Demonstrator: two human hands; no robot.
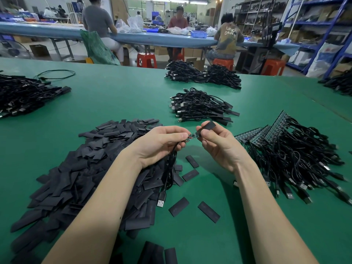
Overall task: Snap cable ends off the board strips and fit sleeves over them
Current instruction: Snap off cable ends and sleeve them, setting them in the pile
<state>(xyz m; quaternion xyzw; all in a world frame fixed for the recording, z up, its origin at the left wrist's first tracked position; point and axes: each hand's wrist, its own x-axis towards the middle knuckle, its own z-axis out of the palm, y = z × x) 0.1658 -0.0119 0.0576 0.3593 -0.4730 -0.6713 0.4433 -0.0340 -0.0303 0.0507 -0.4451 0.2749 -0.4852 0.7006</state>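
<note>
Above the green table (118,103), the left hand (160,143) pinches the board end (193,135) pointing right, lengthwise into the sleeve (208,126) (mouth just meeting it) pinched by the right hand (219,145).

Readable text in one place only: back of shirt (229,36) of seated person at far blue table (133,38). White handwritten-style letters, two lines, looks like "UNKA" above "OWN"; last letters unclear. Board strips (266,130) at right carry small markings, too small to read. USB plug (161,200) under left wrist: no legible mark. Boxes on shelves (314,14): print too blurred.
</note>
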